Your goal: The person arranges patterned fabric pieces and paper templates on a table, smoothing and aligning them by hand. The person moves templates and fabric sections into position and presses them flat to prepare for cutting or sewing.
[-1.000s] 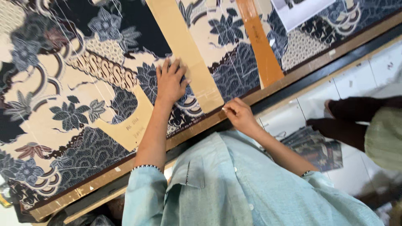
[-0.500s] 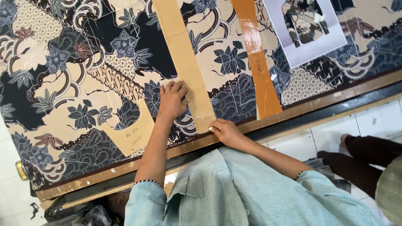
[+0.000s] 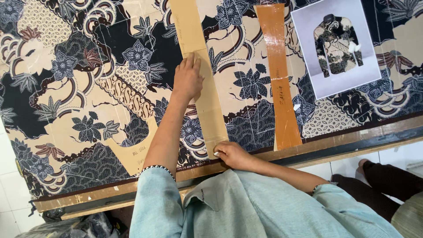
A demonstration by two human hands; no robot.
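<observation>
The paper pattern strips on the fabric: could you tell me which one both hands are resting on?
The pale tan strip, left of the darker orange strip. The left hand presses its middle, the right hand its near end; the orange one lies untouched.

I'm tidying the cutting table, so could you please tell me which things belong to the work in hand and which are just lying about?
In use:
left hand, flat on the long tan pattern strip
right hand, at the strip's near end
patterned fabric beneath

Lying about:
orange pattern strip
shirt photo
curved tan pattern piece
</observation>
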